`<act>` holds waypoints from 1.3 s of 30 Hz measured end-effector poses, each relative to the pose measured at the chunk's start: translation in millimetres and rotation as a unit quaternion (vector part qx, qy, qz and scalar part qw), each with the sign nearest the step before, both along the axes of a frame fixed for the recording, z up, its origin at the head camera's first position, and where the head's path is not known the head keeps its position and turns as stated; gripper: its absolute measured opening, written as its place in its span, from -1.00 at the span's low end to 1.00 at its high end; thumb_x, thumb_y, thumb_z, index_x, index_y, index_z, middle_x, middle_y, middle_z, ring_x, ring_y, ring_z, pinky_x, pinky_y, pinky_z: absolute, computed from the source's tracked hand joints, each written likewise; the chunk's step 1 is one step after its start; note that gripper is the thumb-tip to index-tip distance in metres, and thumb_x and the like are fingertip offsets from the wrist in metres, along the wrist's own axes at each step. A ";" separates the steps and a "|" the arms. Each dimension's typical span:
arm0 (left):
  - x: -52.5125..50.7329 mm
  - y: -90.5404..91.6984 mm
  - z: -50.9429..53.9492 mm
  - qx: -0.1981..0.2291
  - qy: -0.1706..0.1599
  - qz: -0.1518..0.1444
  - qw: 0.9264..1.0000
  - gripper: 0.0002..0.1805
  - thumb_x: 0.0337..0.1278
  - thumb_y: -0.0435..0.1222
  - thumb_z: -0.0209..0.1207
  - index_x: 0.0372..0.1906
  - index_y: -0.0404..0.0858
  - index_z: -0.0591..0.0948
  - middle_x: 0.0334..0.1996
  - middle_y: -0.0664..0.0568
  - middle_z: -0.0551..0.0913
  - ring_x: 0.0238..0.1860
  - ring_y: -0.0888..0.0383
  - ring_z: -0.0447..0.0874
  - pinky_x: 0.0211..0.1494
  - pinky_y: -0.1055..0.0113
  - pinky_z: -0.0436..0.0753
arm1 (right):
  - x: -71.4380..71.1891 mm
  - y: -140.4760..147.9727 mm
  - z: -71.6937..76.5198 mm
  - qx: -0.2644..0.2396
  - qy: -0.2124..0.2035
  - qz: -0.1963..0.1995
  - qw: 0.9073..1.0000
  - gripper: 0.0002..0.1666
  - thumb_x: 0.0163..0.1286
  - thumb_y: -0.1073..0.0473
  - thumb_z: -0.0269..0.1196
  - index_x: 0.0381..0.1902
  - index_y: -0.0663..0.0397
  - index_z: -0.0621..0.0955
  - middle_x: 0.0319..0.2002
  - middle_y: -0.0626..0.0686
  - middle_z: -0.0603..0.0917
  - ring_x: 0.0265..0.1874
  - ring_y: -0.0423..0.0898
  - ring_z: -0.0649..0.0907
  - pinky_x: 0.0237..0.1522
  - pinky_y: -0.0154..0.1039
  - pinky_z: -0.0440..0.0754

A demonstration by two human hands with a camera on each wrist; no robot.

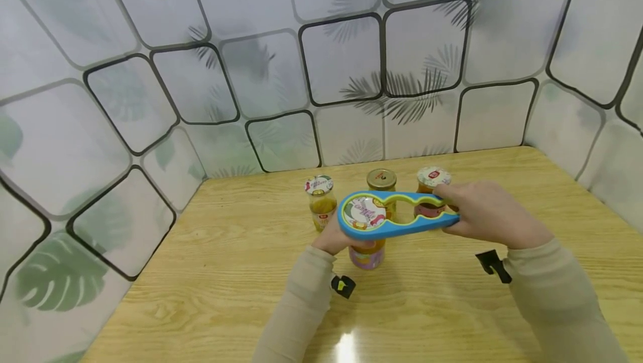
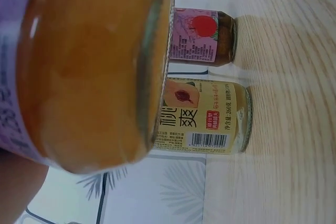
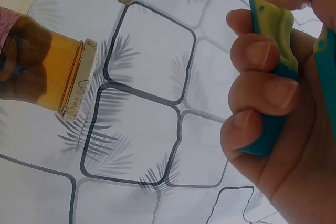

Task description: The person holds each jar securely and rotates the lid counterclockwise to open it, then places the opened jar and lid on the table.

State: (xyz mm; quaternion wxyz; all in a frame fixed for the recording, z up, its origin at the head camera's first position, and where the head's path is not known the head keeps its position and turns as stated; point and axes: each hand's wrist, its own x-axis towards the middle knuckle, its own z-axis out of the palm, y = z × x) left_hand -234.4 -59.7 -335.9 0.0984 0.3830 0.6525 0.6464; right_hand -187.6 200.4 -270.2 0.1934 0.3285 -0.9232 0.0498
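Note:
My left hand (image 1: 332, 238) holds a glass jar (image 1: 366, 258) of amber contents with a purple label, raised above the table in the left wrist view. A blue and yellow jar opener (image 1: 402, 230) lies over the top of this jar, its round end encircling the patterned lid (image 1: 364, 213). At the other end, my right hand (image 1: 489, 212) grips the opener's handles. The right wrist view shows the fingers (image 3: 262, 90) curled round one blue handle. Most of the left fingers are hidden behind the opener and jar.
Behind the hands stand three more jars: one with a patterned lid (image 1: 320, 185) at left, a gold-lidded one (image 1: 382, 177) in the middle, another patterned-lidded jar (image 1: 433, 176) at right. The wooden table (image 1: 211, 262) meets a leaf-patterned wall covering (image 1: 346, 61).

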 end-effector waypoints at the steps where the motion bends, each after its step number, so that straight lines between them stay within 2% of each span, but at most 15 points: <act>1: -0.2 -0.1 -0.4 0.002 0.002 -0.004 1.000 -0.08 -0.40 -0.21 0.42 0.12 -0.56 0.23 -0.04 -0.34 0.42 -0.11 0.26 0.44 0.05 0.24 0.42 | 0.0 0.3 0.2 0.001 -0.002 0.000 1.000 -0.46 -0.18 0.13 0.36 -0.13 0.07 0.53 -0.64 -0.16 0.46 -0.76 -0.27 0.29 -0.71 -0.32 0.30; 5: -1.7 0.3 -2.0 0.004 0.016 -0.016 1.000 0.16 -0.53 0.14 0.39 0.13 -0.59 0.19 -0.03 -0.37 0.40 -0.10 0.28 0.43 0.05 0.26 0.42 | 0.3 0.9 1.0 -0.001 -0.012 0.003 1.000 -0.42 -0.18 0.14 0.36 -0.09 0.08 0.52 -0.63 -0.17 0.47 -0.75 -0.27 0.30 -0.70 -0.32 0.31; 8: -2.1 0.0 -2.2 0.003 0.017 -0.016 1.000 0.19 -0.56 0.18 0.37 0.12 -0.61 0.19 -0.05 -0.33 0.42 -0.12 0.29 0.44 0.03 0.27 0.43 | 0.7 0.6 1.7 -0.003 -0.019 0.004 1.000 -0.46 -0.19 0.14 0.36 -0.14 0.08 0.53 -0.64 -0.19 0.45 -0.75 -0.28 0.30 -0.70 -0.33 0.31; 13: -2.2 0.2 -1.5 0.008 0.006 -0.020 1.000 0.14 -0.56 0.11 0.41 0.13 -0.56 0.21 -0.06 -0.22 0.45 -0.12 0.26 0.45 0.02 0.25 0.44 | 1.6 0.1 2.2 -0.004 -0.034 -0.002 0.999 -0.57 -0.17 0.14 0.34 -0.25 0.05 0.54 -0.67 -0.22 0.40 -0.74 -0.27 0.30 -0.69 -0.33 0.29; 20: -2.2 0.9 0.0 0.005 0.002 -0.027 1.000 -0.05 -0.50 -0.08 0.40 0.07 -0.57 0.28 -0.12 -0.12 0.49 -0.16 0.22 0.47 -0.03 0.26 0.47 | 1.7 -0.5 1.3 0.002 -0.046 -0.009 0.999 -0.71 -0.16 0.12 0.35 -0.46 0.01 0.48 -0.71 -0.21 0.32 -0.74 -0.26 0.28 -0.69 -0.33 0.26; 27: -2.3 1.4 1.9 0.001 0.015 -0.024 1.000 -0.22 -0.49 -0.33 0.32 0.02 -0.59 0.32 -0.14 -0.16 0.51 -0.18 0.22 0.49 -0.03 0.25 0.48 | 2.7 -1.2 2.1 0.008 -0.054 -0.006 0.998 -0.73 -0.11 0.11 0.34 -0.50 -0.01 0.45 -0.72 -0.20 0.31 -0.74 -0.27 0.28 -0.69 -0.34 0.26; 33: -3.0 2.1 1.8 -0.001 0.027 -0.011 1.000 -0.23 -0.48 -0.36 0.30 0.05 -0.56 0.32 -0.11 -0.22 0.47 -0.14 0.22 0.46 0.01 0.24 0.46 | 2.7 -2.9 0.9 0.005 -0.051 0.004 0.999 -0.72 -0.11 0.15 0.30 -0.60 -0.08 0.36 -0.74 -0.22 0.26 -0.75 -0.27 0.24 -0.69 -0.35 0.23; 39: -3.0 2.1 0.5 -0.003 0.016 -0.011 1.000 -0.23 -0.48 -0.35 0.28 0.04 -0.57 0.31 -0.11 -0.15 0.48 -0.13 0.22 0.45 0.02 0.25 0.44 | 2.6 -3.6 0.4 0.013 -0.057 -0.001 0.998 -0.73 -0.08 0.14 0.29 -0.60 -0.09 0.36 -0.74 -0.21 0.24 -0.75 -0.27 0.24 -0.68 -0.35 0.21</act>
